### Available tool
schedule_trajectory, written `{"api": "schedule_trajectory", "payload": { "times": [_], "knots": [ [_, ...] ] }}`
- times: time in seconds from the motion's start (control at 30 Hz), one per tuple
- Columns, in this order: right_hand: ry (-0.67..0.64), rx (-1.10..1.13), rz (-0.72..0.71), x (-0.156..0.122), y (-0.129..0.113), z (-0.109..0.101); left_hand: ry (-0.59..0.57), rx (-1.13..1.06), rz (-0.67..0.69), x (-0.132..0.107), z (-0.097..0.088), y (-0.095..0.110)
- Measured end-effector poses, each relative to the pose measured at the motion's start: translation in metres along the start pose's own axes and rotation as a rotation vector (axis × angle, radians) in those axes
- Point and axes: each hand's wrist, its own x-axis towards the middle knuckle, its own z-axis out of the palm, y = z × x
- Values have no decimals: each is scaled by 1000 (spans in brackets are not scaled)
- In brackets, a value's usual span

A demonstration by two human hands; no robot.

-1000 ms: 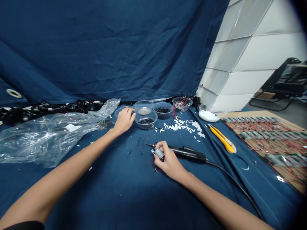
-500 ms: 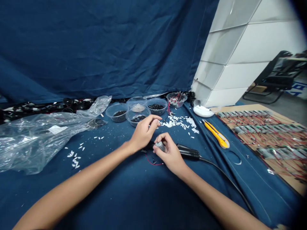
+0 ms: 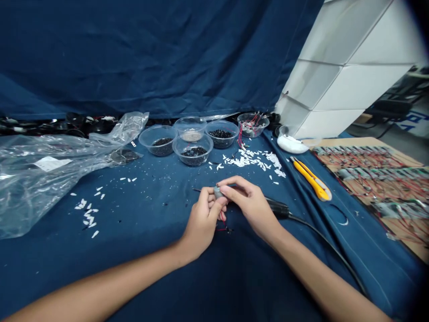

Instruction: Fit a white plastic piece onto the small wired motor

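Observation:
A small grey cylindrical part (image 3: 218, 192) is pinched between both hands over the middle of the blue cloth. My left hand (image 3: 203, 219) closes on its lower side with thumb and fingers. From the right, my right hand (image 3: 246, 199) grips its top with thumb and forefinger. A red wire (image 3: 221, 229) shows below the fingers; whether it joins the part is hidden. Behind my right hand lies a black corded tool (image 3: 278, 208), partly covered, its thin tip (image 3: 197, 189) showing left of the hands.
Clear bowls of small black pieces (image 3: 192, 156) stand at the back, beside a bowl of red-wired parts (image 3: 253, 126). White slips (image 3: 250, 159) lie scattered. A yellow utility knife (image 3: 311, 180), a board of wired grey parts (image 3: 363, 174) and a plastic bag (image 3: 67, 165) flank the hands.
My left hand has come down from near the bowls and closed on the grey part, which my right hand held before. The view has shifted slightly.

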Motion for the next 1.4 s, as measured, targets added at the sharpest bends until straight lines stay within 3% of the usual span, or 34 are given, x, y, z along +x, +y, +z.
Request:
{"api": "schedule_trajectory", "payload": {
  "times": [0.07, 0.17, 0.2, 0.3, 0.4, 0.7, 0.9, 1.4],
  "knots": [
    [16, -218, -89, 4, -6, -11, -1, -25, -12, 3, 0, 0],
    [152, -670, -290, 17, -19, -39, -20, -61, -29, 5, -1, -1],
    [188, -792, -298, 24, -24, -49, -27, -71, -35, 5, -1, -1],
    [200, -1122, -139, 51, -31, -74, -40, -79, -47, 5, -1, 0],
    [140, -1346, -53, 77, -23, -84, -39, -81, -52, 4, -1, 2],
    [149, -1452, -9, 98, 26, -92, -45, -102, -44, 5, -1, 1],
    [182, -1476, 24, 98, 29, -103, -49, -93, -43, 6, -1, 1],
    [256, -1458, 0, 94, 31, -105, -52, -84, -40, 4, -2, 2]
  ]
}}
